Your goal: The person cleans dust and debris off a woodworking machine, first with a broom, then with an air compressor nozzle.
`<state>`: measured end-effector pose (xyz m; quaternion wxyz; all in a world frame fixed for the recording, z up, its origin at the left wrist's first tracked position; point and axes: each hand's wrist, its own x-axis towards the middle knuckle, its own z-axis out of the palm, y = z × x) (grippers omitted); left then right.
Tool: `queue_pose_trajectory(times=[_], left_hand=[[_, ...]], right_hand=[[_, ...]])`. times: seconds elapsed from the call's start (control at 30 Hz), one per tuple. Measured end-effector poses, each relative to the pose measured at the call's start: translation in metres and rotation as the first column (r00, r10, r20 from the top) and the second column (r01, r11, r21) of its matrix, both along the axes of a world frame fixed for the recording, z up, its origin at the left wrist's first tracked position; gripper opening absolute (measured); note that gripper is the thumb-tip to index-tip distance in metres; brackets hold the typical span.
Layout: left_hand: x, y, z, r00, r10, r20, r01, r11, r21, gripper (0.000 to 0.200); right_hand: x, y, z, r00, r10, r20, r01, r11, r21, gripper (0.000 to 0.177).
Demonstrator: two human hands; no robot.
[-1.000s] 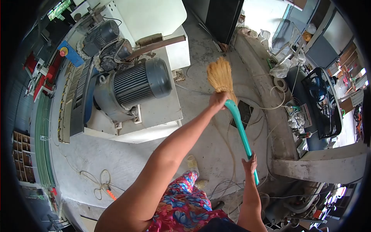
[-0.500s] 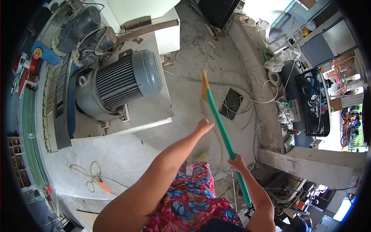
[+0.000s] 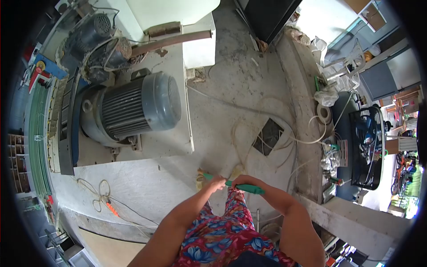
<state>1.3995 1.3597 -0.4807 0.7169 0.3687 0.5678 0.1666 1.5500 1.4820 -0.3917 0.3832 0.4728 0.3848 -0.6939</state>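
Grey concrete floor (image 3: 249, 75), dusty and stained, runs up the middle of the frame. At the lower centre, the left hand (image 3: 216, 183) is curled round the broom (image 3: 253, 189) by its green handle. The right hand (image 3: 241, 180) is beside it, its fingers bent at the same handle nearer the thick end.

It looks light and fairly stiff in the handle, probably smooth plastic that might turn in a damp palm; the bristles should be soft and bend easily. Two spaced holds on the green part would steady it best; the bristles give poor purchase.

The hands cover the middle of the handle, and the right one's fingers are partly hidden. The bristles are hard to make out against the yellowish left shoe (image 3: 200, 184).

Farther out, a square pit (image 3: 268, 137) lies right of centre with a hose (image 3: 222, 100) above it, and a motor (image 3: 129, 107) fills the upper left. Clutter at the right edge is warped and cut off by the dark rim.
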Motion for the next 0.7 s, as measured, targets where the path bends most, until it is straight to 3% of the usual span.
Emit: queue_pose_trajectory(times=[0.03, 0.07, 0.17, 0.27, 0.37, 0.47, 0.53, 0.63, 0.7], left_hand=[[-0.002, 0.018, 0.054, 0.991, 0.132, 0.039, -0.117, 0.957, -0.266, 0.045], [0.0, 0.035, 0.093, 0.962, 0.27, 0.044, -0.21, 0.832, -0.514, 0.058], [0.019, 0.072, 0.111, 0.91, 0.402, 0.098, -0.277, 0.768, -0.577, 0.066], [0.042, 0.105, 0.114, 0.831, 0.547, 0.097, -0.413, 0.726, -0.55, 0.065], [0.057, 0.13, 0.121, 0.785, 0.61, 0.106, -0.467, 0.696, -0.546, 0.064], [0.065, 0.143, 0.116, 0.743, 0.657, 0.123, -0.474, 0.648, -0.597, 0.067], [0.071, 0.144, 0.104, 0.724, 0.673, 0.147, -0.458, 0.629, -0.628, 0.068], [0.077, 0.147, 0.108, 0.745, 0.645, 0.174, -0.401, 0.64, -0.655, 0.069], [0.078, 0.151, 0.13, 0.782, 0.599, 0.169, -0.345, 0.643, -0.684, 0.071]], right_hand=[[-0.002, 0.02, 0.002, 0.998, 0.037, -0.043, -0.035, 0.999, 0.031, 0.013], [-0.003, 0.042, -0.018, 0.996, -0.027, 0.083, 0.043, 0.978, -0.202, 0.016], [-0.007, 0.126, -0.011, 0.983, 0.168, -0.073, -0.159, 0.98, 0.122, 0.016], [-0.02, 0.19, 0.013, 0.911, 0.411, -0.043, -0.358, 0.836, 0.416, 0.015], [-0.008, 0.184, 0.034, 0.981, 0.1, -0.166, 0.027, 0.779, 0.627, 0.022], [0.011, 0.167, 0.053, 0.956, 0.141, -0.256, 0.051, 0.783, 0.62, 0.025], [0.028, 0.156, 0.045, 0.942, 0.129, -0.309, 0.02, 0.899, 0.437, 0.027], [0.036, 0.144, 0.019, 0.929, 0.326, -0.175, -0.278, 0.927, 0.254, 0.018], [0.038, 0.152, -0.017, 0.756, 0.609, -0.241, -0.486, 0.768, 0.416, 0.022]])
